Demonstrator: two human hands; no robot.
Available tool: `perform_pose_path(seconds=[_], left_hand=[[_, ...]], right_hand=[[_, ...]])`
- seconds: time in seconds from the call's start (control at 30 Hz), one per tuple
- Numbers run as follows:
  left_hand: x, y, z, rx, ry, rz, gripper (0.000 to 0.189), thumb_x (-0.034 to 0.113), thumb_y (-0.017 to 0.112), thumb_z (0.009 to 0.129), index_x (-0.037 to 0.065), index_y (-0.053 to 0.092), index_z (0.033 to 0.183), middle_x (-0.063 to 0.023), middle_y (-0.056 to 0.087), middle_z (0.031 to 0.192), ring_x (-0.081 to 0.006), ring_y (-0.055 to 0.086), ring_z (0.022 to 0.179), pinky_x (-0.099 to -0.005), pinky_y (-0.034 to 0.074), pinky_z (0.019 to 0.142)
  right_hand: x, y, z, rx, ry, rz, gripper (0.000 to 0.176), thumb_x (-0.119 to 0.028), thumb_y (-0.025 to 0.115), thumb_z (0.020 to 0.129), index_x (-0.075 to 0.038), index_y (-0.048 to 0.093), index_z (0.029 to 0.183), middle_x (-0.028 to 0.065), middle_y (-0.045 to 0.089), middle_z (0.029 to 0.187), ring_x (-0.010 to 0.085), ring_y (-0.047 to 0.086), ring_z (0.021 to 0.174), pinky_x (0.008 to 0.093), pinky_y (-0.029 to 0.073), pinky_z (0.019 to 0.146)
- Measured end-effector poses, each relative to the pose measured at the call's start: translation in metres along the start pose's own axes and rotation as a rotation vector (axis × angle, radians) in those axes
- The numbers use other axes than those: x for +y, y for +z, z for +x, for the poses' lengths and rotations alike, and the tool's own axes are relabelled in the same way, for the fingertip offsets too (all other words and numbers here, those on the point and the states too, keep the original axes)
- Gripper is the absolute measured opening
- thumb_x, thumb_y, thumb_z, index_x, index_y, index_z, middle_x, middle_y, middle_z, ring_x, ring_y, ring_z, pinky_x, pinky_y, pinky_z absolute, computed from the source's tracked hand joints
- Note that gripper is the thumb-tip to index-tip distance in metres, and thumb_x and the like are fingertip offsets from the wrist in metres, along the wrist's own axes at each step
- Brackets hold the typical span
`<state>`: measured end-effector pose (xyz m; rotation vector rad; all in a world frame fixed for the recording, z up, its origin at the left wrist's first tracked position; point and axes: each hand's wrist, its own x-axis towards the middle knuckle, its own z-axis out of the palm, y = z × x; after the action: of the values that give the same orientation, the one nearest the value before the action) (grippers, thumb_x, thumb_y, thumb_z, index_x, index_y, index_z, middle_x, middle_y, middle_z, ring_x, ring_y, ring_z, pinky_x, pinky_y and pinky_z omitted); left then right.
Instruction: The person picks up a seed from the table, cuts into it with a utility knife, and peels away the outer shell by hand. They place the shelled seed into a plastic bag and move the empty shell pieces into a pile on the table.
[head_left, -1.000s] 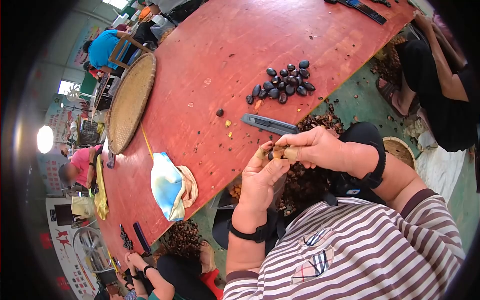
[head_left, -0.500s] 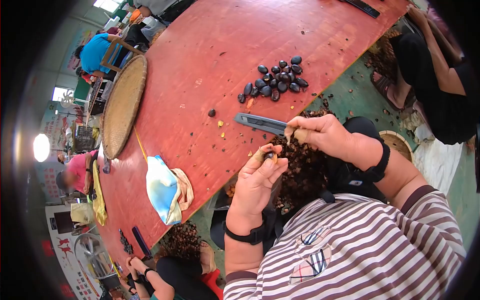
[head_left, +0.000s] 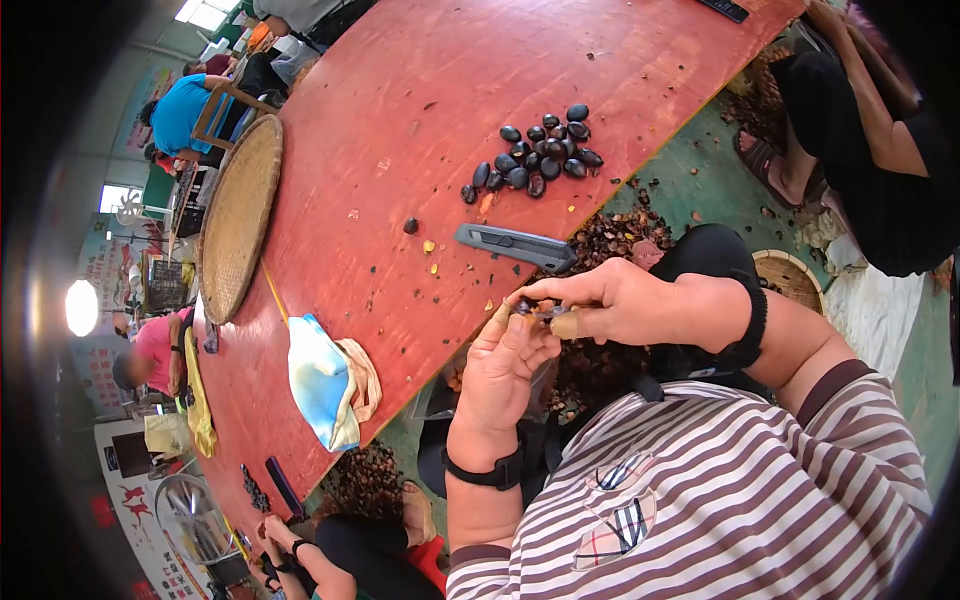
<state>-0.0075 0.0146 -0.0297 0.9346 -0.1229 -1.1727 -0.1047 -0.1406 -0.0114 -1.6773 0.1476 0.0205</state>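
Note:
My left hand (head_left: 503, 365) is closed, its thumb and fingers pinching a small dark seed (head_left: 526, 308). My right hand (head_left: 625, 305) meets it there, index finger over the top and thumb pressed against the seed's near side. The fingers partly hide the seed. Just beyond my hands, a grey utility knife (head_left: 515, 246) lies on the red table (head_left: 420, 200) near its edge, touched by neither hand. Farther along sits a cluster of glossy black seeds (head_left: 540, 158), with one lone dark seed (head_left: 411, 226) to their left.
A blue-and-white face mask (head_left: 322, 385) lies on the table to the left, past it a round woven tray (head_left: 238, 220). Shell scraps (head_left: 600, 375) heap below the table edge. Other people sit around the table, one at right (head_left: 870, 150).
My right hand has come down and left from beside the utility knife to the seed in my left hand. Its fingers now grip the seed. The view has shifted slightly.

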Motion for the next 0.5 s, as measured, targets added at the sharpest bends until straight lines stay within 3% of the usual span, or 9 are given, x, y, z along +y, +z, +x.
perform_pose_path(seconds=[0.13, 0.23, 0.33, 0.5], left_hand=[[-0.0006, -0.0044, -0.0012, -0.020, -0.009, 0.010, 0.027, 0.016, 0.051, 0.082, 0.003, 0.049, 0.106, -0.0075, 0.059, 0.089, -0.0138, 0.059, 0.075, -0.0251, 0.050, 0.067], [-0.0026, -0.0031, -0.0013, 0.032, -0.009, 0.035, 0.026, 0.016, 0.052, 0.082, 0.001, 0.050, 0.103, -0.0075, 0.059, 0.086, -0.0133, 0.059, 0.073, -0.0236, 0.050, 0.065], [-0.0031, -0.0012, -0.0003, 0.058, 0.001, 0.072, 0.025, 0.015, 0.054, 0.081, 0.000, 0.052, 0.101, -0.0076, 0.059, 0.085, -0.0130, 0.059, 0.073, -0.0228, 0.050, 0.065], [-0.0038, -0.0012, -0.0015, 0.064, 0.006, 0.158, 0.026, 0.010, 0.054, 0.080, -0.001, 0.052, 0.103, -0.0074, 0.059, 0.088, -0.0123, 0.059, 0.075, -0.0220, 0.049, 0.068]], right_hand=[[-0.0005, 0.0020, 0.0029, -0.041, 0.109, 0.094, 0.036, -0.012, 0.055, 0.079, -0.017, 0.050, 0.115, -0.0038, 0.050, 0.062, 0.0032, 0.040, 0.052, 0.0188, 0.037, 0.049], [0.0036, 0.0035, 0.0044, -0.016, 0.138, 0.081, 0.030, -0.011, 0.055, 0.077, -0.010, 0.055, 0.107, 0.0009, 0.054, 0.063, 0.0045, 0.045, 0.055, 0.0215, 0.041, 0.051], [0.0061, 0.0055, 0.0056, 0.014, 0.063, 0.079, 0.028, -0.010, 0.055, 0.078, -0.010, 0.056, 0.105, 0.0016, 0.054, 0.063, 0.0051, 0.046, 0.057, 0.0217, 0.042, 0.052], [0.0047, 0.0059, 0.0072, 0.002, 0.110, 0.045, 0.026, -0.007, 0.053, 0.078, -0.009, 0.057, 0.103, 0.0021, 0.055, 0.064, 0.0052, 0.047, 0.059, 0.0218, 0.042, 0.054]])
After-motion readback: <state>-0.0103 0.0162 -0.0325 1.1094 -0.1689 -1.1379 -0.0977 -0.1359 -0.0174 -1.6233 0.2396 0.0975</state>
